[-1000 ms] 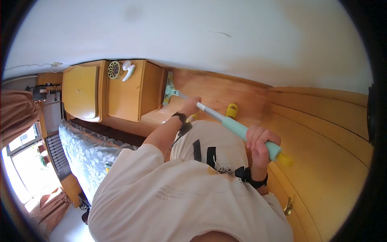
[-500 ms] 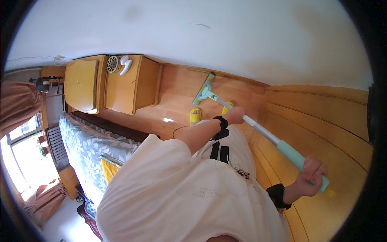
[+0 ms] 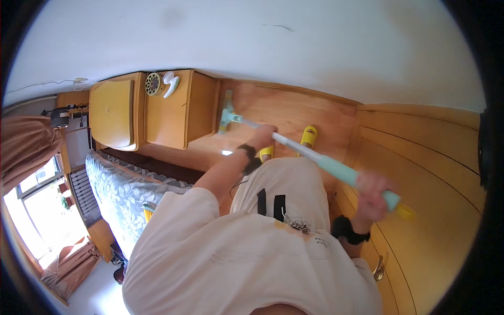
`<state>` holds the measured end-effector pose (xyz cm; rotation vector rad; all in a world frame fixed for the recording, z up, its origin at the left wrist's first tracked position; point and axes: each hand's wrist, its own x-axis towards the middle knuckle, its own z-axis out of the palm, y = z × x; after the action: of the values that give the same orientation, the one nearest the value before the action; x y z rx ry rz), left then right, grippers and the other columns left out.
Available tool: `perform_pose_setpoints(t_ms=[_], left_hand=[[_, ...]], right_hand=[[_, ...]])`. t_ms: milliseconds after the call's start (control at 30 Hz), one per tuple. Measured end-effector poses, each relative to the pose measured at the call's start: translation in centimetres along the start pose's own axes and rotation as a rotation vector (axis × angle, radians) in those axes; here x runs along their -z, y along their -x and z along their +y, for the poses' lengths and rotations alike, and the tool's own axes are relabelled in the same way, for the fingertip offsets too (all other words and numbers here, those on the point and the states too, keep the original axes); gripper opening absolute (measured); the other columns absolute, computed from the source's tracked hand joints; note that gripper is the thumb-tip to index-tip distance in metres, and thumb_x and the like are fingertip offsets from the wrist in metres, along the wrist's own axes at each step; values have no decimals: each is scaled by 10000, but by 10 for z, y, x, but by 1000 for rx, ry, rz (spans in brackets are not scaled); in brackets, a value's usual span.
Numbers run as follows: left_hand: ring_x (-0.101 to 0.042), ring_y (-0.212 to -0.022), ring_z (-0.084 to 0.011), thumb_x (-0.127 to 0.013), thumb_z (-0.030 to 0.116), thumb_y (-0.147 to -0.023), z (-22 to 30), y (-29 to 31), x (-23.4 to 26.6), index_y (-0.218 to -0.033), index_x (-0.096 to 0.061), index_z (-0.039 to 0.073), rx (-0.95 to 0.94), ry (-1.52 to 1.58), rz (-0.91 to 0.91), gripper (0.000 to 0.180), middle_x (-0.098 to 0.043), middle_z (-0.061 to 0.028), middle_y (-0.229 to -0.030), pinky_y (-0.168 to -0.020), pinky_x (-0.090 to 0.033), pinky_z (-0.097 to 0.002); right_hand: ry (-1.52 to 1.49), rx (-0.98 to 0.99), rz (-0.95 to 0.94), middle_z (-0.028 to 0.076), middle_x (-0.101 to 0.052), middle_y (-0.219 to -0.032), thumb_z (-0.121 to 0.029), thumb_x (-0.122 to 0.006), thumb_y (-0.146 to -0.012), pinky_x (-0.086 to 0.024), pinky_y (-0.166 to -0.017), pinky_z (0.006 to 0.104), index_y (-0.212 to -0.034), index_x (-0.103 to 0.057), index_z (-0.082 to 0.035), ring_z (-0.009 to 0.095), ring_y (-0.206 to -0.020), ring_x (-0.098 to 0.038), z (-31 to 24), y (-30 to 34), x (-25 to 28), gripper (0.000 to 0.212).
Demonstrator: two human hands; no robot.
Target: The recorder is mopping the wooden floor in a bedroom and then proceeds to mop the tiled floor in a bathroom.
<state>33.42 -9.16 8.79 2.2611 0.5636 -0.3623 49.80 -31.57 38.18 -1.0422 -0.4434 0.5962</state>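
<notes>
A mop [image 3: 300, 147] with a silver pole, a mint-green grip and a yellow end slants across my front. My left hand [image 3: 265, 136] is closed round the lower pole, its black wristband showing. Higher up, my right hand [image 3: 374, 197] wraps the mint grip near its end; it is a little blurred by motion. The flat mint-and-yellow mop head [image 3: 228, 113] rests on the wooden floor [image 3: 283, 107], right beside the side of a wooden cabinet [image 3: 202, 110].
My feet wear yellow slippers [image 3: 309, 136]. A white wall [image 3: 315, 52] runs along the far side, and a wooden door [image 3: 415, 157] with a metal handle [image 3: 378, 269] stands at right. A bed with grey leaf-patterned cover [image 3: 118, 181] lies at left, near a bright window [image 3: 47, 202].
The mop head has swept left across the floor to the cabinet's side. Both hands moved left with the pole. My right foot has shifted to the right, out from behind my arm.
</notes>
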Motion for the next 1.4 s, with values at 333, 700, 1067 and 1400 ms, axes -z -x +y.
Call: perform_pose_setpoints(t_ms=[333, 700, 1067, 1400], left_hand=[[-605, -764, -306, -624, 183, -670, 11, -17, -31, -710, -624, 135, -12, -76, 6, 63, -617, -104, -747, -650, -471, -411], [-580, -743, -344, -636, 144, -620, 193, -60, -107, -733, -613, 111, -527, 288, -192, 120, -595, -121, -752, -624, -464, -445], [-592, -762, -340, -646, 134, -629, 123, -18, -18, -704, -602, 81, -260, 188, -108, 102, -618, -135, -752, -652, -468, -432], [-584, -760, -328, -671, 141, -638, -64, -12, 27, -742, -629, 116, 26, 61, 278, 115, -610, -112, -743, -676, -466, -406]], right_hand=[[82, -7, -50, 19, -427, -529, -89, -522, -724, -321, -502, 289, -596, -391, -91, 138, -464, -407, -2, 1, 10, 183], [295, 112, 26, -23, -366, -476, -50, -482, -650, -241, -460, 256, -555, -319, -133, 105, -414, -323, -153, 44, 61, 207], [104, 155, -107, 36, -590, -577, -84, -574, -644, -485, -627, 262, -691, -500, -104, 128, -505, -571, -118, 34, 65, 90], [149, -81, -291, 1, -432, -578, -79, -537, -749, -334, -572, 278, -623, -388, -100, 132, -539, -411, 41, -45, -53, 196]])
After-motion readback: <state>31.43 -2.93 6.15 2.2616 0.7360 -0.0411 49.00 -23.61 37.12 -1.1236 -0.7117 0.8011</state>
